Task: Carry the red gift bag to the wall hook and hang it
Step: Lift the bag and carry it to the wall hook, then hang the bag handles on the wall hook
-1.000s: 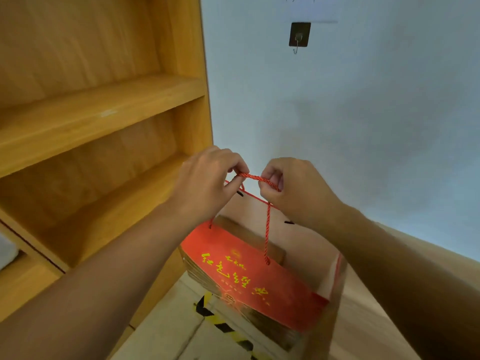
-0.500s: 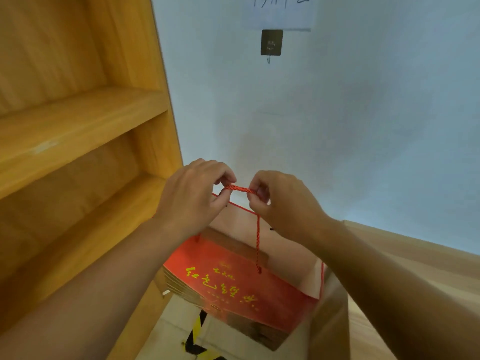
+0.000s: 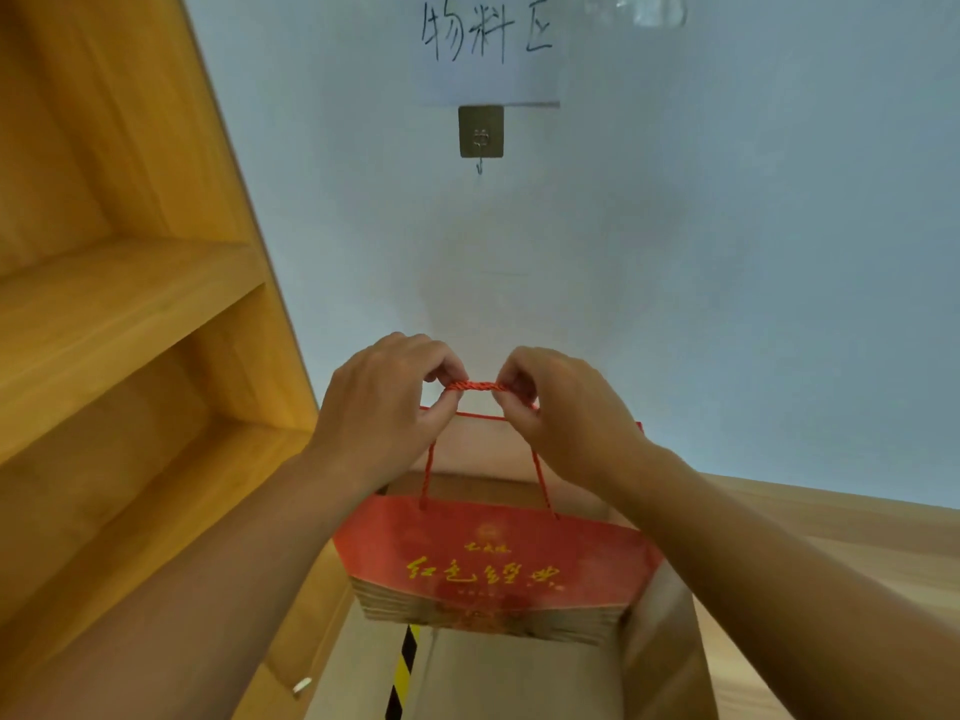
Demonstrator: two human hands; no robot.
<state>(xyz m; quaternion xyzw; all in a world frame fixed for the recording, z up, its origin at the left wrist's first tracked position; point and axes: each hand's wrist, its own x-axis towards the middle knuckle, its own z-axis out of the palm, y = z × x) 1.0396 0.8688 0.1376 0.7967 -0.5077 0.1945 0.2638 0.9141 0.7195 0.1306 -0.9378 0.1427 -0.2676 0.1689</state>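
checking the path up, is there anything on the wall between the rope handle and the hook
Nothing. In the head view the wall is bare between the rope handle, pinched by the left hand and right hand, and the hook above.

Gift bag (image 3: 498, 569) held below the wall hook (image 3: 481, 133) — I view it from above.

My left hand (image 3: 384, 407) and right hand (image 3: 561, 413) pinch the rope handle (image 3: 475, 386) between them; the bag hangs beneath. The hook sits directly above, under a paper sign (image 3: 485, 49); shelving (image 3: 119, 304) stands left — a striped floor tape (image 3: 402, 667) lies below.
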